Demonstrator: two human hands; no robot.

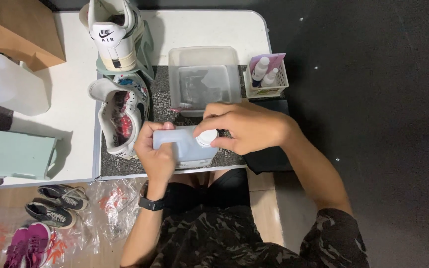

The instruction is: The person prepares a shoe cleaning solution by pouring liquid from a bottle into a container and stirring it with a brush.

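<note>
Your left hand (157,156) grips the pale jug (182,148) lying left-to-right mid-frame, while your right hand (242,128) closes on its white cap (206,137).

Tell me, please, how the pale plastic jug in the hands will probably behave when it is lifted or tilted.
The jug looks stiff, since the left hand does not dent it. It may be fairly heavy if full; its level is not visible. With the right hand on the white cap, a loose cap could let it spill.

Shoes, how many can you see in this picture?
6: white high-top on a stand, white sneaker on the mat, two dark shoes and two magenta shoes on the floor. More may be hidden.
</note>
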